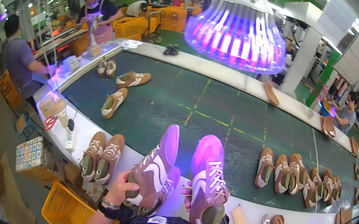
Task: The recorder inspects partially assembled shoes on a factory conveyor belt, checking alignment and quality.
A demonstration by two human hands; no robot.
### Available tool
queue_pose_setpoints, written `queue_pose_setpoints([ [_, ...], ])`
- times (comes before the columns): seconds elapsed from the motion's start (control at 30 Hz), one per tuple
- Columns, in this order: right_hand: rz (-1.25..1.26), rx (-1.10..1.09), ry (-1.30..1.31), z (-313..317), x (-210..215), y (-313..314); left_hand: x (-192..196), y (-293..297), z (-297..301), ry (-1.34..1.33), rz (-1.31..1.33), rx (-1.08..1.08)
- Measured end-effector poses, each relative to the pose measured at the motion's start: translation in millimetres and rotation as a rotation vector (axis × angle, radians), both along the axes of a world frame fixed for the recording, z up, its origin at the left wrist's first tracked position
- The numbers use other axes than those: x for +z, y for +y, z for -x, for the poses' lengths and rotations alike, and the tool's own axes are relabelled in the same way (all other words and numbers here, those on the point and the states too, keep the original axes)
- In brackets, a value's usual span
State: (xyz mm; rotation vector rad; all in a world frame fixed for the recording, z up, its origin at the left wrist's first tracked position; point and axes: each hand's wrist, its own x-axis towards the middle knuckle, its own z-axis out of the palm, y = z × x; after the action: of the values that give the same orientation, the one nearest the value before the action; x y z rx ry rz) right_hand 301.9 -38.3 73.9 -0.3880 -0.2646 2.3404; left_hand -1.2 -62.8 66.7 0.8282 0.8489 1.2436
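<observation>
The left hand [120, 190] has its grip closed around a tan suede sneaker [154, 168]; the right hand [188, 198] clasps another sneaker [209, 181] beside it, both raised under the purple lamp [238, 30], above the white tabletop [248, 212] edge.

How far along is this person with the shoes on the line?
Done, it seems: a pair of tan shoes rests on the white ledge beside the left hand. In hand: the left hand and right hand each hold a shoe, left shoe and right shoe, under the violet lamp. Left: a row of shoes waits on the green belt.
</observation>
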Motion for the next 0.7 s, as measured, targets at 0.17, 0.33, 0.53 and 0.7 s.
queue_pose_setpoints([
  [0.17,-0.044,0.032,0.264,-2,-4,2,13,4,-24,0.001,0.017,-0.090],
  [0.33,-0.053,-0.080,0.021,-3,9,1,27,10,-37,0.003,0.039,-0.157],
  [0.53,-0.012,-0.181,-0.123,-6,-1,0,29,16,-50,0.033,0.022,-0.149],
  [0.7,-0.025,-0.263,0.065,-3,-30,-10,48,19,-66,0.264,-0.310,-0.168],
])
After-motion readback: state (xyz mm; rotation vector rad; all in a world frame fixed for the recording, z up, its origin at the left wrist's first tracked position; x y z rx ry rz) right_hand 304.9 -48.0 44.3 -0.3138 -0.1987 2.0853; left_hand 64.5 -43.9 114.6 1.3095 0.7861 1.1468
